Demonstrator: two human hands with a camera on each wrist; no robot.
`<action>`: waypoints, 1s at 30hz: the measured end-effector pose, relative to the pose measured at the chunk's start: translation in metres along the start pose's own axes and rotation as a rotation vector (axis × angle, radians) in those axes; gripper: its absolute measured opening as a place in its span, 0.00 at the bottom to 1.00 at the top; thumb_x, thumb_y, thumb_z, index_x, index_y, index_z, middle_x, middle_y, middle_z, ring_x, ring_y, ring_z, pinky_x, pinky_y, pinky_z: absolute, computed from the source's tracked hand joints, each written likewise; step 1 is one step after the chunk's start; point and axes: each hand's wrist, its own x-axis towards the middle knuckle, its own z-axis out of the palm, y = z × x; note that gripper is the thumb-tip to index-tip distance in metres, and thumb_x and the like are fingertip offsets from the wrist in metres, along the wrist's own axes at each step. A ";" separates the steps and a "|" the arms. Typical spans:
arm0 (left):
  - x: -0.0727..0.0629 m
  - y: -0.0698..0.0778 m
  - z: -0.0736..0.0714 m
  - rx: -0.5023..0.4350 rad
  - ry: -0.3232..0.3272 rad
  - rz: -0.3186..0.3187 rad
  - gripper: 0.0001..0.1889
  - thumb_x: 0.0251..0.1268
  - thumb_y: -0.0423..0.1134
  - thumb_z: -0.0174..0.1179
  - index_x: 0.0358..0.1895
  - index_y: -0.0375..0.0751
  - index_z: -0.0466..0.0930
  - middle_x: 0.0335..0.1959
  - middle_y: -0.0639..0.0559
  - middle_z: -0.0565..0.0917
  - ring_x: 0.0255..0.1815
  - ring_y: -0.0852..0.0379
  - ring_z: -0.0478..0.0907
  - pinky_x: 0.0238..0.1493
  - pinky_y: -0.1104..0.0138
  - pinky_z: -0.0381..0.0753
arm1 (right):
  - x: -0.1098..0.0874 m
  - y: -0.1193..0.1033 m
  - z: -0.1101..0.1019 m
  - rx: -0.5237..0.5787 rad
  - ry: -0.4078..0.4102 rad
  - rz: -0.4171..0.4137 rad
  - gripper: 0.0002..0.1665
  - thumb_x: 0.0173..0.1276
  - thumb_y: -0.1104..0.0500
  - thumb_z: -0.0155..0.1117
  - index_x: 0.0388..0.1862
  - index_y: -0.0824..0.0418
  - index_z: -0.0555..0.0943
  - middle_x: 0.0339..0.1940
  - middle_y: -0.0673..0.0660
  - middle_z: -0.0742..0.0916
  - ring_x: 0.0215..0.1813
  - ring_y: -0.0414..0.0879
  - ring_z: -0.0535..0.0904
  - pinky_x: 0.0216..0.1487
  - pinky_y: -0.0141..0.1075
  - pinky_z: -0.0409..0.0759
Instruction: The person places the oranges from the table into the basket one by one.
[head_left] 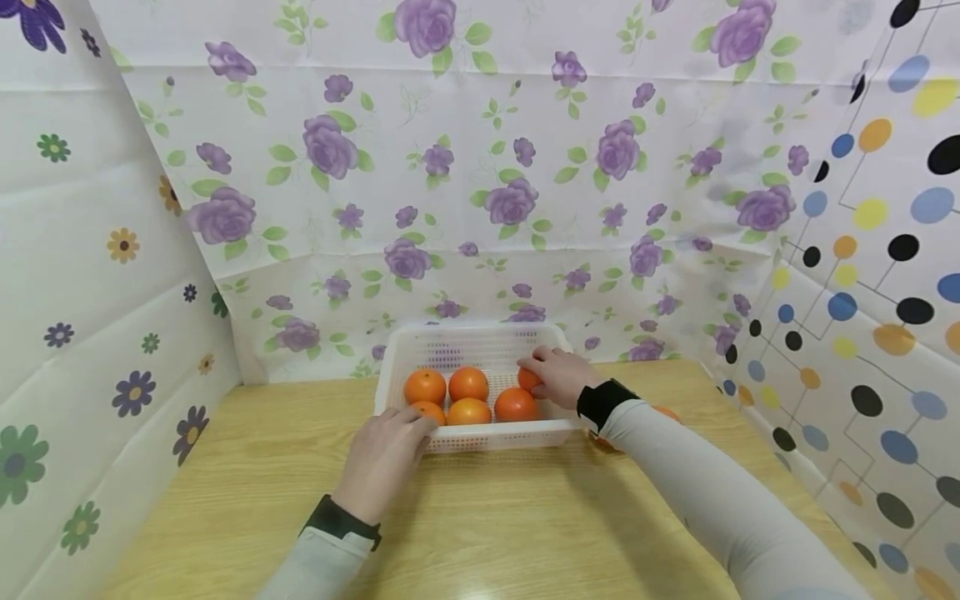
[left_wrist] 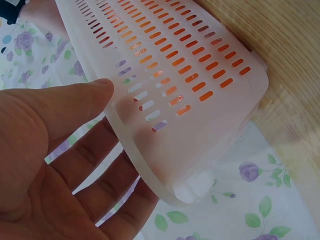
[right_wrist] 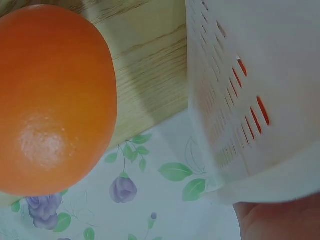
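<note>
A white perforated plastic basket (head_left: 480, 436) stands on the table with several oranges (head_left: 468, 384) inside. My left hand (head_left: 386, 458) grips its near left rim; the left wrist view shows the thumb (left_wrist: 85, 102) on the outer wall and the fingers over the rim. Within the basket's right end, my right hand (head_left: 564, 377) holds another orange (head_left: 529, 379), partly covered by the fingers. The right wrist view catches only a bit of that hand (right_wrist: 282, 222) behind the basket wall (right_wrist: 280, 75).
To the right of the basket, more fruit lies on the wooden table (head_left: 480, 517), mostly hidden under my right forearm; one orange (right_wrist: 55, 105) looms large in the right wrist view. A flowered cloth (head_left: 480, 208) hangs behind, a dotted one (head_left: 862, 350) at the right.
</note>
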 end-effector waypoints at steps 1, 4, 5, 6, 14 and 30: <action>0.000 0.000 0.000 -0.003 0.001 0.000 0.12 0.63 0.33 0.82 0.44 0.52 0.92 0.43 0.54 0.91 0.38 0.52 0.83 0.40 0.58 0.84 | 0.000 0.000 0.001 0.007 -0.002 0.001 0.35 0.77 0.51 0.77 0.79 0.55 0.79 0.69 0.65 0.82 0.61 0.63 0.82 0.66 0.57 0.84; 0.000 0.000 0.000 -0.010 0.003 -0.002 0.12 0.63 0.33 0.82 0.45 0.51 0.93 0.44 0.54 0.91 0.39 0.51 0.84 0.41 0.57 0.85 | 0.000 0.001 0.005 0.013 -0.005 0.001 0.34 0.76 0.50 0.78 0.78 0.54 0.80 0.68 0.64 0.83 0.61 0.62 0.83 0.66 0.57 0.84; 0.000 0.000 0.001 -0.011 0.002 -0.003 0.12 0.63 0.33 0.82 0.45 0.51 0.93 0.45 0.54 0.91 0.39 0.51 0.84 0.41 0.57 0.85 | 0.000 0.001 0.007 0.020 -0.007 0.001 0.34 0.77 0.51 0.78 0.78 0.54 0.81 0.68 0.64 0.83 0.61 0.62 0.83 0.66 0.57 0.84; 0.000 0.000 0.001 -0.013 0.002 -0.005 0.12 0.63 0.33 0.82 0.46 0.51 0.93 0.45 0.54 0.91 0.40 0.51 0.84 0.42 0.57 0.85 | 0.000 0.001 0.008 0.024 -0.010 -0.001 0.33 0.77 0.51 0.77 0.77 0.54 0.81 0.68 0.64 0.83 0.60 0.62 0.83 0.66 0.57 0.84; -0.001 0.000 0.001 -0.018 0.010 -0.002 0.12 0.63 0.34 0.82 0.46 0.51 0.93 0.45 0.55 0.91 0.40 0.52 0.84 0.42 0.58 0.85 | 0.001 0.003 0.016 0.036 -0.025 0.008 0.32 0.78 0.53 0.75 0.77 0.57 0.81 0.67 0.63 0.84 0.62 0.62 0.83 0.69 0.56 0.82; -0.001 -0.001 0.002 -0.010 0.011 0.002 0.11 0.63 0.34 0.82 0.46 0.51 0.94 0.45 0.54 0.91 0.39 0.52 0.84 0.39 0.59 0.84 | -0.002 -0.002 0.014 0.058 -0.040 0.043 0.32 0.79 0.54 0.75 0.79 0.55 0.80 0.70 0.64 0.83 0.65 0.62 0.82 0.72 0.57 0.80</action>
